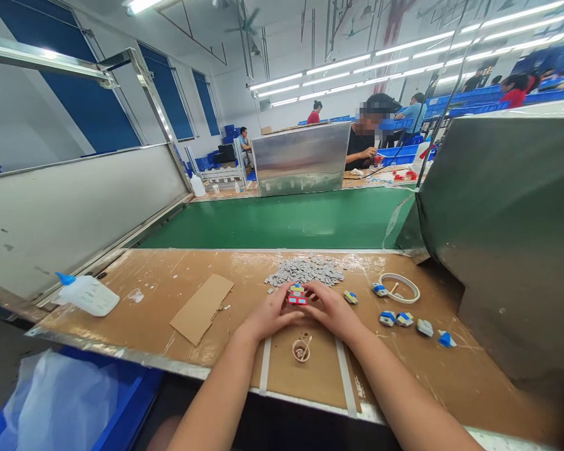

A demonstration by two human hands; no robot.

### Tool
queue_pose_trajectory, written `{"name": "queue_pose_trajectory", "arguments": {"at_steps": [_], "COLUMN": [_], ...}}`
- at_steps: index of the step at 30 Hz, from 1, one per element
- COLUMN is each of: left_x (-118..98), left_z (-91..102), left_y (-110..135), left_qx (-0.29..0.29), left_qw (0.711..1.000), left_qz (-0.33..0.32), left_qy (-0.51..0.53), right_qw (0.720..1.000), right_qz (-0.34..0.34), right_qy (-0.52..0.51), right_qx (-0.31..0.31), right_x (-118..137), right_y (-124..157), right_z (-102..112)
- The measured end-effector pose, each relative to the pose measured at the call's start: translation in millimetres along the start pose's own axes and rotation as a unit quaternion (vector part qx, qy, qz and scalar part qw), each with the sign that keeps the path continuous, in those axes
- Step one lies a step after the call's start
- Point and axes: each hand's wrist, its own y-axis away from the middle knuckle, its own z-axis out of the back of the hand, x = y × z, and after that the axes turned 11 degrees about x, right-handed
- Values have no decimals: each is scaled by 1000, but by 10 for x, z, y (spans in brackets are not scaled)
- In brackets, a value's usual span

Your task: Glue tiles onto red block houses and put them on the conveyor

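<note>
Fingertips of the bare left hand (272, 313) and the bare right hand (333, 308) close from either side on a small blocky piece in red, yellow and pale blue (297, 300), so the grip is together on it; how firmly each hand presses, I cannot tell. The piece sits between the hands, in front of a loose heap of flat grey chips (305, 271). Whether it touches the brown-covered worktable (244, 266) is not clear.

Uneven pressure from the two sides could twist the piece or make it slip; if its parts are only lightly joined, they could shift. A push forward could scatter the near chips, which lie just beyond the fingers.

Nearer the body, a small round pale cup (295, 354) with a thin light stick (308, 346) leaning in it stands between the forearms. A dropped piece, or a wrist lowered carelessly, could tip it and spill whatever it holds. On the right, a small yellow, blue and grey block (350, 297) lies near the right hand, where an outward sweep of the knuckles could knock it away.
</note>
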Motion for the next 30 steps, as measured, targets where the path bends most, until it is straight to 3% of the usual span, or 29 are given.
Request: {"name": "queue_pose_trajectory", "arguments": {"at_steps": [2,6,10,16,21,30], "left_x": [-23,-53,-65,-125,-118,-72], "left_z": [83,149,175,149,57,112], "left_y": [26,-37,-162,-259,-261,-235], "left_qx": [12,-26,-40,-56,-74,-65], "left_qw": [999,987,976,982,988,986], "left_qz": [-21,-33,-73,-114,-126,-154], "left_qy": [-42,-153,-201,-140,-49,3], "right_qw": [1000,999,996,980,981,981], "right_qz": [3,17,16,47,86,85], "right_qy": [-2,0,78,190,171,170], "right_qx": [20,36,42,20,5,23], "right_x": [24,93,127,143,149,104], "right_y": [23,28,2,-7,-18,-63], "right_z": [42,39,17,47,31,-43]}}
